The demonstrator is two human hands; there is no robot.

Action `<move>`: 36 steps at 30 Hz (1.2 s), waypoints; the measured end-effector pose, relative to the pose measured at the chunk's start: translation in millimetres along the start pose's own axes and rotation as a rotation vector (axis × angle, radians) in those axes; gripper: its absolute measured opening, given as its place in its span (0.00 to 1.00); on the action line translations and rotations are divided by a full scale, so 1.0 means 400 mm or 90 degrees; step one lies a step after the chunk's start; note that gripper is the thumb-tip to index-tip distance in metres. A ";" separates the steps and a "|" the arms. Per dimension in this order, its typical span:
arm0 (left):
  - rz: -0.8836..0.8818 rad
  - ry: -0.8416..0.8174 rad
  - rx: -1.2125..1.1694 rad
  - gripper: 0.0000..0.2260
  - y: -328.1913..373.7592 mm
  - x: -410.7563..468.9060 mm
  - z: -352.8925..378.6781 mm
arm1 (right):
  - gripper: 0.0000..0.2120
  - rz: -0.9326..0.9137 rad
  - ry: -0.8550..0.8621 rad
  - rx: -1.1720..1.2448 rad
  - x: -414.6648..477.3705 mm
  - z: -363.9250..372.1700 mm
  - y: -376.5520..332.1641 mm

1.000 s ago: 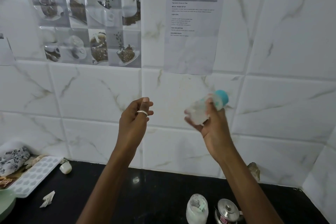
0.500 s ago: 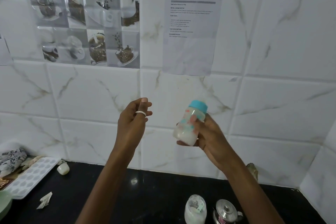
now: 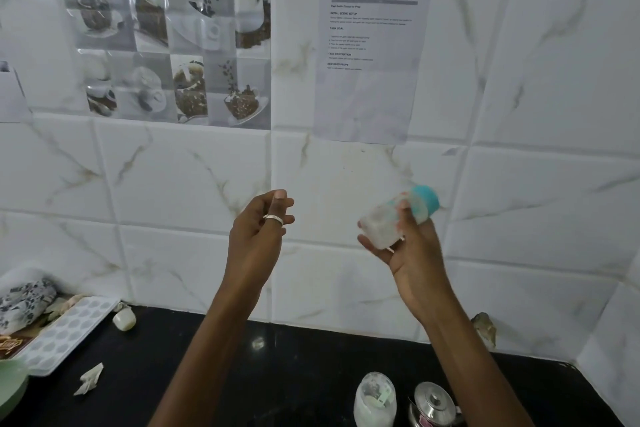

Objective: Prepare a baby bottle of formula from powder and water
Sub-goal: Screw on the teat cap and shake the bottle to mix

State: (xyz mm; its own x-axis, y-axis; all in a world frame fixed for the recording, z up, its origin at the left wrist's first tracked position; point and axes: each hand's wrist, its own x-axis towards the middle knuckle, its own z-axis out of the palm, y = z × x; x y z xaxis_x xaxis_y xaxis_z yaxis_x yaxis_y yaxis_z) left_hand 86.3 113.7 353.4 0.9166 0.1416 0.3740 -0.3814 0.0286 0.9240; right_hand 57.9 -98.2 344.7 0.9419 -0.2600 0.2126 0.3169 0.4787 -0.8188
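Note:
My right hand (image 3: 414,255) grips a small clear baby bottle (image 3: 391,218) with a teal cap, held up in front of the tiled wall. The bottle is tilted, cap up and to the right, and blurred by motion; white liquid shows inside. My left hand (image 3: 258,229), with a ring on one finger, is raised beside it, fingers loosely curled and holding nothing. A jar of white powder (image 3: 374,400) stands on the black counter (image 3: 277,374) below my right arm.
A small steel kettle (image 3: 434,404) stands right of the powder jar. At the left lie a white dimpled tray (image 3: 65,333), a patterned cloth (image 3: 20,303), a green bowl (image 3: 10,388), a small white cap (image 3: 124,319) and a crumpled paper scrap (image 3: 89,378).
The bottle has swung from tilted to upright and back to tilted, up and to the right, in my right hand. My left hand has stayed almost still.

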 end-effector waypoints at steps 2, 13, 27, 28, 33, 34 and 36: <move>-0.001 -0.001 -0.002 0.10 -0.001 0.002 0.005 | 0.28 0.051 -0.072 -0.124 -0.018 0.002 0.015; 0.007 -0.013 0.001 0.08 0.002 -0.001 0.012 | 0.24 0.025 -0.072 -0.053 -0.010 0.000 -0.010; 0.002 -0.016 -0.001 0.09 -0.002 0.004 0.022 | 0.40 0.007 -0.151 -0.056 -0.007 0.004 -0.043; 0.001 -0.016 -0.003 0.09 -0.003 0.002 0.020 | 0.35 -0.019 -0.115 0.009 0.000 0.003 -0.051; 0.003 -0.009 0.000 0.09 -0.005 0.007 0.016 | 0.37 -0.011 -0.111 -0.042 0.006 0.020 -0.048; 0.004 -0.010 0.001 0.09 -0.005 0.007 0.017 | 0.41 0.018 -0.148 -0.104 0.001 0.019 -0.043; 0.003 -0.012 0.001 0.09 -0.004 0.007 0.020 | 0.44 0.000 -0.163 -0.112 0.000 0.013 -0.048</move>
State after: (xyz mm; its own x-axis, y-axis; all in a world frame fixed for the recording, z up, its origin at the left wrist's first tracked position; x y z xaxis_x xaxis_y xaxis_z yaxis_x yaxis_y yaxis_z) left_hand 90.6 106.1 353.5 0.9166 0.1238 0.3802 -0.3861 0.0263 0.9221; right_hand 52.4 -102.9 363.1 0.9463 -0.0292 0.3221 0.3141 0.3200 -0.8938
